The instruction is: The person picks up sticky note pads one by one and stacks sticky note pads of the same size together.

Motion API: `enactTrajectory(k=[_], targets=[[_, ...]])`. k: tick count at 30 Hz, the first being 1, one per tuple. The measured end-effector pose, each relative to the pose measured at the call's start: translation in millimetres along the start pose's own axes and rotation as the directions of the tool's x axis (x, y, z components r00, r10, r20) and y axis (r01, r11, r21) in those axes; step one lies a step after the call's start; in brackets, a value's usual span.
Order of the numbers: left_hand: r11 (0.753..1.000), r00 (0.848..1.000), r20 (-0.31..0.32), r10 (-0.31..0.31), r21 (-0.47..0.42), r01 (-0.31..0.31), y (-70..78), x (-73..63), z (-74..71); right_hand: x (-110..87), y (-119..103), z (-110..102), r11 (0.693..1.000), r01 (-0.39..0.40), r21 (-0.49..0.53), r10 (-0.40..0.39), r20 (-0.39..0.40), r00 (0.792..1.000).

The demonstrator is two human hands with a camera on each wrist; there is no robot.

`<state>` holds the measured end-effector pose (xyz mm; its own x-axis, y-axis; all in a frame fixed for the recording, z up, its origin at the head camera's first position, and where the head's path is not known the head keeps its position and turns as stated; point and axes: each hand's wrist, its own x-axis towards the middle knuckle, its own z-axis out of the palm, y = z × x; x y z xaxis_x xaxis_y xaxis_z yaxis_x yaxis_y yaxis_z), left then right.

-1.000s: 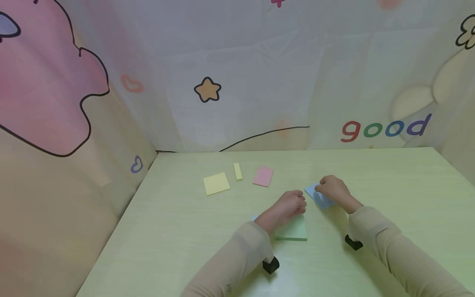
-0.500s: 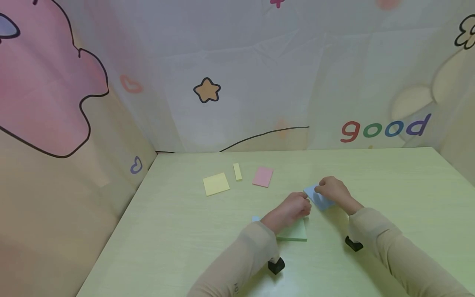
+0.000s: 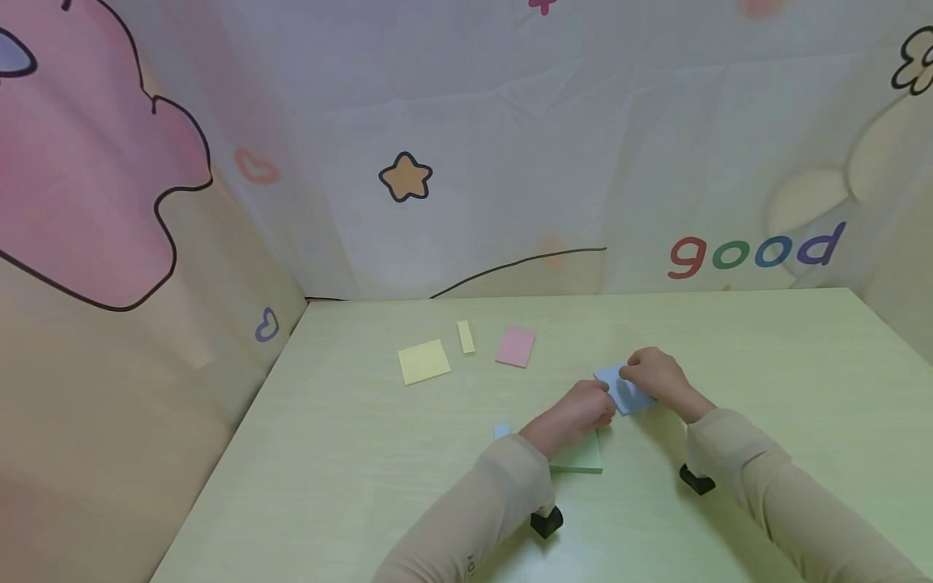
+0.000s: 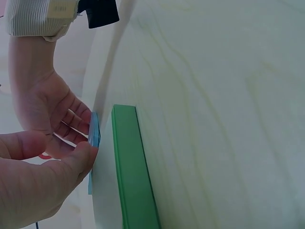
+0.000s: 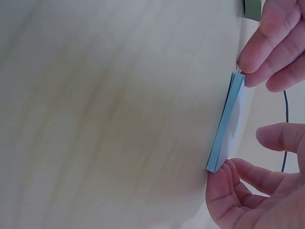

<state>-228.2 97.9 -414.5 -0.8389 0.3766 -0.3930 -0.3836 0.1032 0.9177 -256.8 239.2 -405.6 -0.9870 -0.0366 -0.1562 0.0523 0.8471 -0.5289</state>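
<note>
A light blue pad of sticky notes (image 3: 631, 397) lies on the table between the two hands, its layers slightly apart at one end in the right wrist view. The right hand (image 3: 659, 380) bends over it, fingertips at one end of the pad (image 5: 223, 129), the thumb (image 5: 279, 136) raised apart. From the other side the left hand (image 3: 572, 417) reaches in, its fingertips right at the pad's opposite end; its thumb (image 4: 21, 144) stands free of the pad. Under the left wrist, partly covered, sits a green pad (image 3: 577, 463).
Farther back lie a yellow square pad (image 3: 424, 362), a narrow yellow pad (image 3: 466, 338) and a pink pad (image 3: 516, 347). A small blue piece (image 3: 502, 431) shows beside the left wrist. A printed cloth (image 3: 466, 202) closes off the table's back edge.
The left hand has moved right and slightly nearer, up to the blue pad's end. The blue pad has shifted slightly left, while the right hand has stayed almost still.
</note>
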Motion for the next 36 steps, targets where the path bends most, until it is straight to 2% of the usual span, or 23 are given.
enactTrajectory(k=[9, 16, 22, 27, 31, 33, 36], targets=[[0.996, 0.999, -0.041, -0.019, 0.091, 0.022, 2.2, -4.2, 2.7, -0.8, 4.0, -0.8, 0.999, -0.017, 0.044, 0.016, 0.013, 1.0], [0.973, 0.999, -0.032, 0.025, 0.231, -0.017, 2.6, -9.5, 3.9, -2.2, 8.8, -0.3, 0.997, -0.045, 0.068, 0.043, 0.033, 0.999], [0.93, 0.998, -0.056, 0.037, 0.367, -0.014, 2.9, -14.6, 5.8, -3.5, 12.4, -0.9, 0.992, -0.079, 0.096, 0.073, 0.063, 0.995], [0.902, 0.998, -0.037, 0.055, 0.43, -0.033, 2.6, -17.6, 4.9, -4.1, 15.9, -1.6, 0.989, -0.102, 0.11, 0.092, 0.094, 0.991], [0.872, 0.995, -0.005, 0.096, 0.483, -0.081, 2.3, -18.6, 2.6, -6.1, 16.7, -3.3, 0.987, -0.107, 0.118, 0.094, 0.114, 0.989], [0.846, 0.992, -0.001, 0.126, 0.522, -0.107, 2.1, -18.3, 1.7, -7.5, 16.3, -4.3, 0.989, -0.102, 0.11, 0.089, 0.115, 0.989], [0.781, 0.985, -0.024, 0.17, 0.613, -0.12, 1.2, -16.9, 1.4, -9.8, 15.4, -5.5, 0.994, -0.082, 0.079, 0.073, 0.108, 0.991]])
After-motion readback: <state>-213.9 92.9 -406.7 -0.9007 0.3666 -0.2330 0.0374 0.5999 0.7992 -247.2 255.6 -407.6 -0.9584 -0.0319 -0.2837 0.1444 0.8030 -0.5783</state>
